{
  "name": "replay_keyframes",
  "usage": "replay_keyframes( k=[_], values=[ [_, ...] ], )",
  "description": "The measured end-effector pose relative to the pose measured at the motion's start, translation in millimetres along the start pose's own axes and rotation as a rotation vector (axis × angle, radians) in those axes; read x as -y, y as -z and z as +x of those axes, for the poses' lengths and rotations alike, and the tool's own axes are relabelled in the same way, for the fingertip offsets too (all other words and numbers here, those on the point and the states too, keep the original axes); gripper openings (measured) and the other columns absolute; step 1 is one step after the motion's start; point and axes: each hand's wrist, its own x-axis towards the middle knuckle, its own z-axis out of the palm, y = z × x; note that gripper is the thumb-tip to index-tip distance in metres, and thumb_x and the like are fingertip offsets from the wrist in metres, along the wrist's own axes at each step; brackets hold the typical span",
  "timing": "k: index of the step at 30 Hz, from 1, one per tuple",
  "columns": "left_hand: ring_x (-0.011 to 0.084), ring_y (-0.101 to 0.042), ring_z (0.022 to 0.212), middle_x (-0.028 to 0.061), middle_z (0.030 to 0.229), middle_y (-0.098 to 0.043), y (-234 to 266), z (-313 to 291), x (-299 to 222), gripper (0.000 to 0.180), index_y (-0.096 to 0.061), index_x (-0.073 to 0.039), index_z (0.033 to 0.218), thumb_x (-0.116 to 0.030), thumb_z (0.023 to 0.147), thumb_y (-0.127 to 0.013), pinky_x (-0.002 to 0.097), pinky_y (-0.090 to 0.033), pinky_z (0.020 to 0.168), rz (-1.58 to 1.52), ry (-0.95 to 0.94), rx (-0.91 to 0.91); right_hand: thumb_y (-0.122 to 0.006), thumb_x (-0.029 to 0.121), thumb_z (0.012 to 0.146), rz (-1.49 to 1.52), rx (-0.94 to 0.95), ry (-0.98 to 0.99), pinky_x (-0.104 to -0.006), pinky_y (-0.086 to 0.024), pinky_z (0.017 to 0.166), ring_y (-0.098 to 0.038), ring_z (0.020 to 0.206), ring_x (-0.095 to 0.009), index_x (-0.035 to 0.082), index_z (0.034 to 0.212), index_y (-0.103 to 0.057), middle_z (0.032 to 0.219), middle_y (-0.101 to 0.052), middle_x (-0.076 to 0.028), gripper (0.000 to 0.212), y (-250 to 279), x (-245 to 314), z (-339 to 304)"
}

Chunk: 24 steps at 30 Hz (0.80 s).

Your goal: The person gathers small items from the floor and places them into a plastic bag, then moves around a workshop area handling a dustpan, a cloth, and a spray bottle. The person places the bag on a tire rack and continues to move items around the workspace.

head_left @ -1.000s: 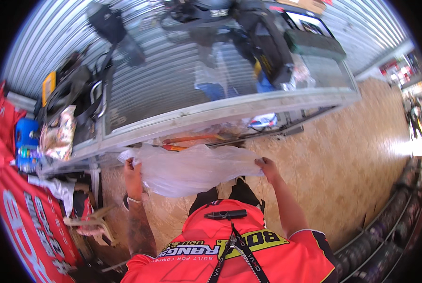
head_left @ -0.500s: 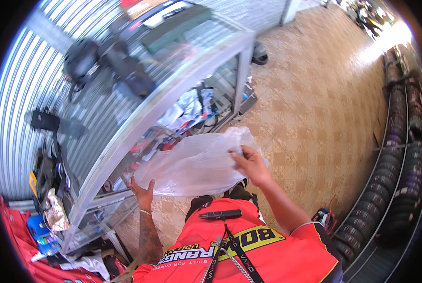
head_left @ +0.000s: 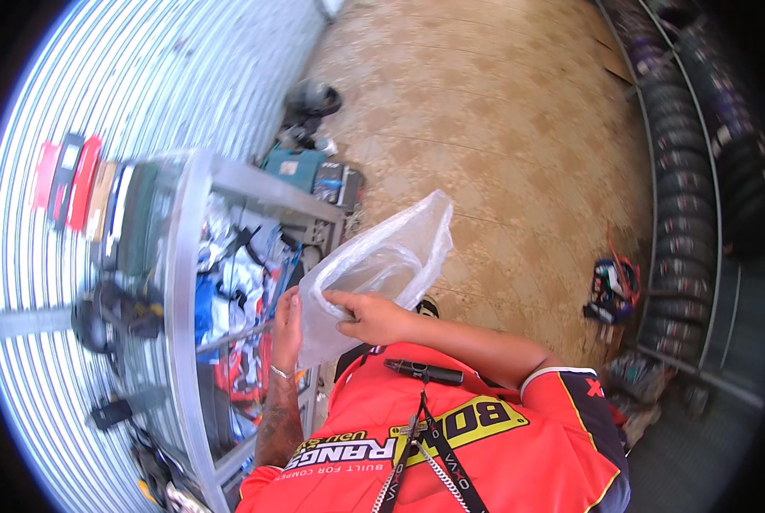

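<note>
- A translucent plastic bag (head_left: pixel 381 265) is touched by the left hand (head_left: pixel 287 332) and the right hand (head_left: pixel 374 318).
- Bundles (head_left: pixel 229 286) are kept in the cabinet (head_left: pixel 180 359) at left.
- Tyres (head_left: pixel 683 222) are racked at right.

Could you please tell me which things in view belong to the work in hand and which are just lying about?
With the work:
- translucent white plastic bag
- left hand and right hand, both at the bag

Lying or standing about:
- black round rubber tyres
- teal box-shaped case
- silver-framed glass display case
</note>
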Motion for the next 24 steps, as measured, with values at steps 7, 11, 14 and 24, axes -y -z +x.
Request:
replay_keyframes(
  k=[7, 11, 14, 24],
  values=[
    [0.0133, -0.06, 0.105, 0.0091, 0.117, -0.065, -108, 92, -86, 0.046, -0.061, 0.002, 0.122, -0.039, 0.104, -0.051, 0.0302, -0.046, 0.093, -0.106, 0.005, 0.672, -0.064, 0.011, 0.08, -0.155, -0.096, 0.094, -0.0473, -0.052, 0.072, -0.068, 0.081, -0.038, 0.011, 0.139, -0.053, 0.086, -0.068, -0.022, 0.061, 66, -4, -46],
    [0.011, -0.062, 0.095, 0.0058, 0.106, -0.068, -169, 129, -127, 0.036, -0.061, 0.004, 0.12, -0.026, 0.1, -0.06, 0.0274, -0.049, 0.086, -0.029, 0.135, 0.952, -0.064, 0.008, 0.076, -0.273, -0.27, 0.169, -0.0491, -0.053, 0.076, -0.067, 0.087, -0.04, 0.015, 0.138, -0.055, 0.092, -0.069, -0.021, 0.063, 100, -19, -62],
    [0.0099, -0.063, 0.091, 0.0054, 0.102, -0.069, -216, 154, -150, 0.029, -0.062, 0.005, 0.117, -0.017, 0.097, -0.064, 0.0251, -0.05, 0.083, 0.112, 0.13, 1.157, -0.063, 0.007, 0.074, -0.346, -0.274, 0.057, -0.0497, -0.052, 0.077, -0.067, 0.089, -0.04, 0.019, 0.135, -0.058, 0.096, -0.069, -0.02, 0.062, 129, -28, -67],
    [0.0089, -0.062, 0.085, 0.0021, 0.093, -0.066, -373, 238, -189, 0.015, -0.063, 0.002, 0.105, -0.003, 0.091, -0.065, 0.024, -0.051, 0.078, 0.503, 0.045, 1.594, -0.065, 0.013, 0.076, -0.3, -0.503, -0.193, -0.0502, -0.052, 0.075, -0.067, 0.086, -0.04, 0.017, 0.128, -0.06, 0.088, -0.068, -0.021, 0.053, 207, -56, -81]
  ],
)
